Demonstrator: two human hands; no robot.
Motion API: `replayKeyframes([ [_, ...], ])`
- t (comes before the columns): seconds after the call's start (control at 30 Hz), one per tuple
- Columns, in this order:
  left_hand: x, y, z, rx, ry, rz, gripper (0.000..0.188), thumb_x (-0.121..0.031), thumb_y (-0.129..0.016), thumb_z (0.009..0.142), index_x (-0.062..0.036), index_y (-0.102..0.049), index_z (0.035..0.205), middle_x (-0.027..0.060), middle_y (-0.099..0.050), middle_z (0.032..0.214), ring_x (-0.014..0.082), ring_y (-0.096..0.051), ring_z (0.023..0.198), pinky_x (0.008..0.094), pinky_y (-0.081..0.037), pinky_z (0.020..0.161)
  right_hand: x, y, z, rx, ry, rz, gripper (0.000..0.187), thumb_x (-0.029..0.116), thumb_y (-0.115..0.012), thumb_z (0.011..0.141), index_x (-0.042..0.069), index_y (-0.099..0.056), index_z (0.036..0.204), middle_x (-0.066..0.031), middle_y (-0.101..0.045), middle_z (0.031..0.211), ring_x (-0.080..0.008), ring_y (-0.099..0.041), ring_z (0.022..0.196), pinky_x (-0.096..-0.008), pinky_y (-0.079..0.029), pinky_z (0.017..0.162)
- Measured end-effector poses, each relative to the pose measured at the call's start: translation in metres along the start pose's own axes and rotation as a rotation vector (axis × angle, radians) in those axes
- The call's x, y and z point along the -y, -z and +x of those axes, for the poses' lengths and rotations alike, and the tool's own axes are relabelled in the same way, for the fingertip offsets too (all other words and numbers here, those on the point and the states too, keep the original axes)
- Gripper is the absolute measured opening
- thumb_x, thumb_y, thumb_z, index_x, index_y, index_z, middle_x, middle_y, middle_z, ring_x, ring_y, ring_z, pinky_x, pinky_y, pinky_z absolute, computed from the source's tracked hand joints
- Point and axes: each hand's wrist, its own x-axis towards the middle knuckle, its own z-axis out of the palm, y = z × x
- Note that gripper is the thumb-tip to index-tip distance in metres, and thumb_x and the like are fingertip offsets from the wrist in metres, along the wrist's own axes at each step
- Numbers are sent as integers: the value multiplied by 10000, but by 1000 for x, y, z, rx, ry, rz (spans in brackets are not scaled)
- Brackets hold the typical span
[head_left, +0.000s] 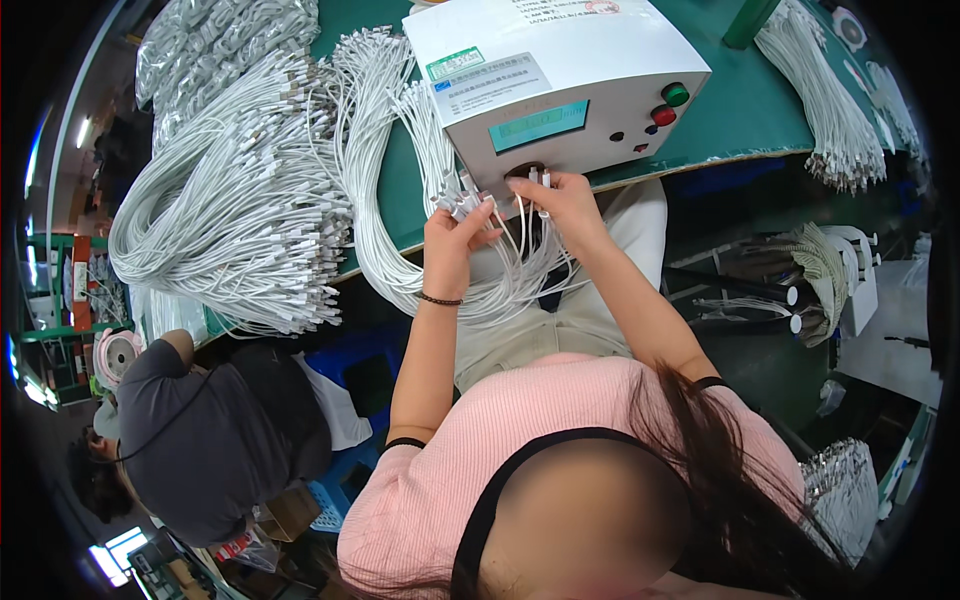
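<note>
My left hand [449, 248] is closed around the connector ends of several white cables [462, 198], just in front of the machine's lower left corner. With thumb and fingers pinched together, my right hand [568, 208] holds white cable ends [546, 180] close to the dark round opening in the front of the white box-shaped machine [625, 100]. Whether a plug sits inside that opening is hidden by the fingers. Loose cable lengths [490, 305] hang from both hands over the table edge and onto my lap. The machine's screen [540, 126] is lit blue-green.
A large pile of white cables [215, 190] covers the left of the green table [405, 190], with plastic-wrapped bundles [225, 50] behind it. Another cable bundle [820, 100] lies at the far right. Green and red buttons [669, 105] are on the machine. A co-worker [220, 440] sits at left.
</note>
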Motion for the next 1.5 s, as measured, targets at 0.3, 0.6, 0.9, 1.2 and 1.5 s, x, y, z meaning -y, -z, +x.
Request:
replayKeyframes([
  [0.3, 1, -2, 1, -20, -8, -11, 226, -89, -668, 858, 19, -599, 1044, 66, -654, 925, 175, -661, 793, 266, -564, 645, 6, 0, -1, 11, -15, -60, 243, 214, -734, 801, -18, -677, 843, -35, -658, 748, -67, -562, 656, -216, -427, 615],
  [0.6, 8, 0, -4, 3, -1, -9, 236, -135, -643, 885, 27, -594, 1049, 81, -654, 925, 200, -668, 830, 296, -582, 636, -13, 7, -3, 93, 127, -324, 242, 200, -718, 818, -21, -681, 911, -29, -667, 767, -71, -582, 711, -216, -443, 661],
  [0.9, 5, 4, -5, 5, -59, 75, 221, -105, -640, 878, 31, -576, 1040, 100, -653, 931, 209, -677, 803, 294, -579, 624, -14, 2, -8, 27, 35, -38, 232, 163, -695, 836, -29, -666, 962, -62, -679, 829, -94, -621, 776, -222, -465, 722],
  [1.2, 5, 4, -4, 38, -57, 79, 210, -73, -659, 853, 29, -574, 1016, 94, -653, 927, 205, -680, 793, 272, -568, 606, -4, -2, -13, 16, -5, 57, 207, 155, -694, 831, -14, -665, 947, -66, -675, 828, -92, -608, 718, -225, -468, 665],
  [1.5, 3, 2, -1, 27, -45, 70, 208, -70, -672, 840, 29, -574, 994, 93, -656, 903, 203, -682, 780, 267, -568, 592, -4, 1, 1, 30, -51, 106, 202, 168, -701, 824, -10, -658, 908, -58, -668, 791, -91, -608, 703, -226, -469, 629],
])
